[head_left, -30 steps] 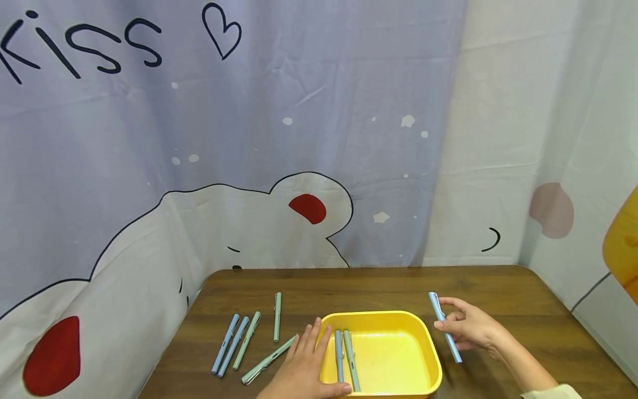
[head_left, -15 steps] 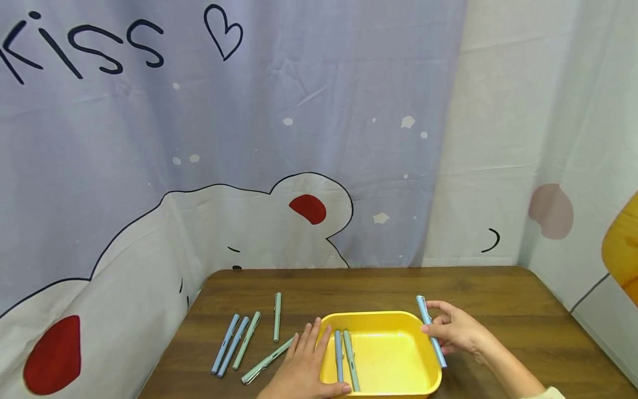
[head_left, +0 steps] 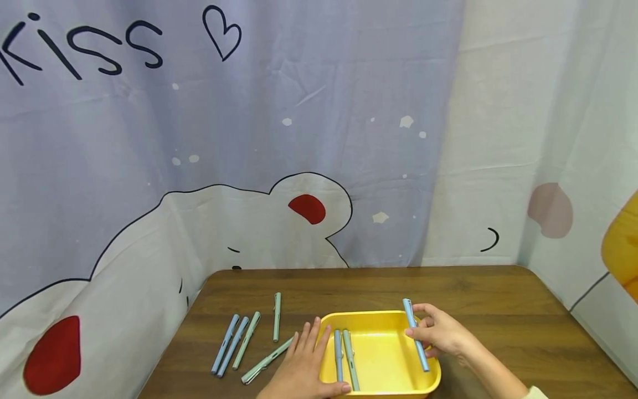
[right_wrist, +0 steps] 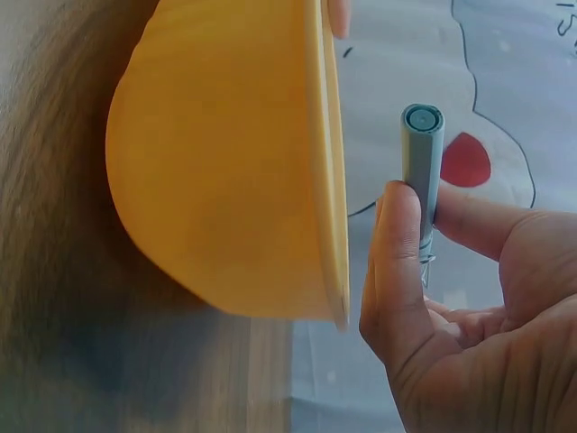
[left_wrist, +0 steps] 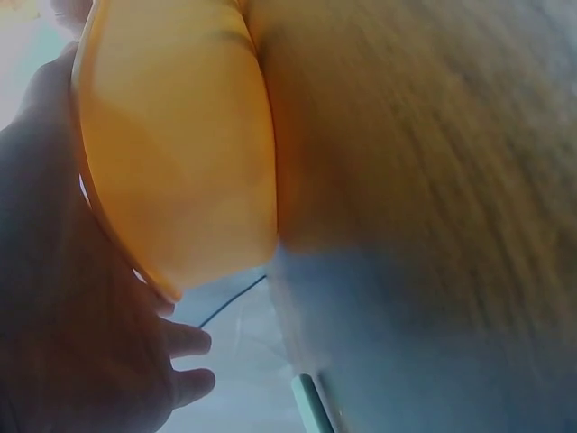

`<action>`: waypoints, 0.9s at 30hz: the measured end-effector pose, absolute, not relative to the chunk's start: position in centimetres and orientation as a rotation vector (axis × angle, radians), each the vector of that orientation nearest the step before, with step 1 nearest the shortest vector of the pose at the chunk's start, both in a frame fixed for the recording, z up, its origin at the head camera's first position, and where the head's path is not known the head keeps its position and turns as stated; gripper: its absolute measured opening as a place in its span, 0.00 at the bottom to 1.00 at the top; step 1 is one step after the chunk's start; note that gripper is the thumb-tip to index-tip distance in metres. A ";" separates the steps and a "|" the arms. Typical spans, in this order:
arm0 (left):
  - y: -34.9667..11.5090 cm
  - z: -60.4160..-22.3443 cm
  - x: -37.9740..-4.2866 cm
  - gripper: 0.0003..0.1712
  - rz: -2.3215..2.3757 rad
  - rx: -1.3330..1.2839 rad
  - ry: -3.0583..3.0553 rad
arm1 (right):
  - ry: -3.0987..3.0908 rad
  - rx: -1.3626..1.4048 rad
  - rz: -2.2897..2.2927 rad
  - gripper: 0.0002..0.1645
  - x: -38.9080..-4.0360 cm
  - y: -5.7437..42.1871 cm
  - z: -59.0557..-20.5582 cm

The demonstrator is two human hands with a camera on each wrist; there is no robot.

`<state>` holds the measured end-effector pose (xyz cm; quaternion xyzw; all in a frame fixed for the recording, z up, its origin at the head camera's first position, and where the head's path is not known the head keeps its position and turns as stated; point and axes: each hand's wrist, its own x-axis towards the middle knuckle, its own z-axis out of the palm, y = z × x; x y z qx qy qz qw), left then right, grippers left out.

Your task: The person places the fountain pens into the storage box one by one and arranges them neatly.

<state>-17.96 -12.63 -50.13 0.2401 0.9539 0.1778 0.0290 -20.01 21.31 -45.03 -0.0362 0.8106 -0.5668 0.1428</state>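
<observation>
My right hand pinches a light blue pen between thumb and fingers, tilted above the right side of a yellow bin. The right wrist view shows the pen end-on, apart from the bin's rim. My left hand rests on the bin's left rim with its fingers straight and spread. Its thumb lies across the near left corner. Inside the bin, a blue pen and a green pen lie side by side at the left.
Left of the bin on the wooden table lie two blue pens and several green ones, one green pen slanting towards my left hand. Another green pen lies farther back. A printed curtain hangs behind the table.
My right hand has moved left with the blue pen, from beside the bin to over its right side. The left hand and the other pens have stayed put.
</observation>
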 end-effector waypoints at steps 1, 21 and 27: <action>-12.6 -50.2 -18.0 0.65 0.550 0.742 2.942 | 2.339 -0.100 -1.635 0.48 -19.9 21.2 -45.0; -12.5 -50.2 -18.2 0.65 0.513 0.761 2.945 | 2.288 -0.135 -1.668 0.43 -19.6 17.8 -46.9; -12.7 -50.1 -18.3 0.65 0.503 0.765 2.946 | 2.271 -0.145 -1.700 0.43 -19.6 16.7 -47.2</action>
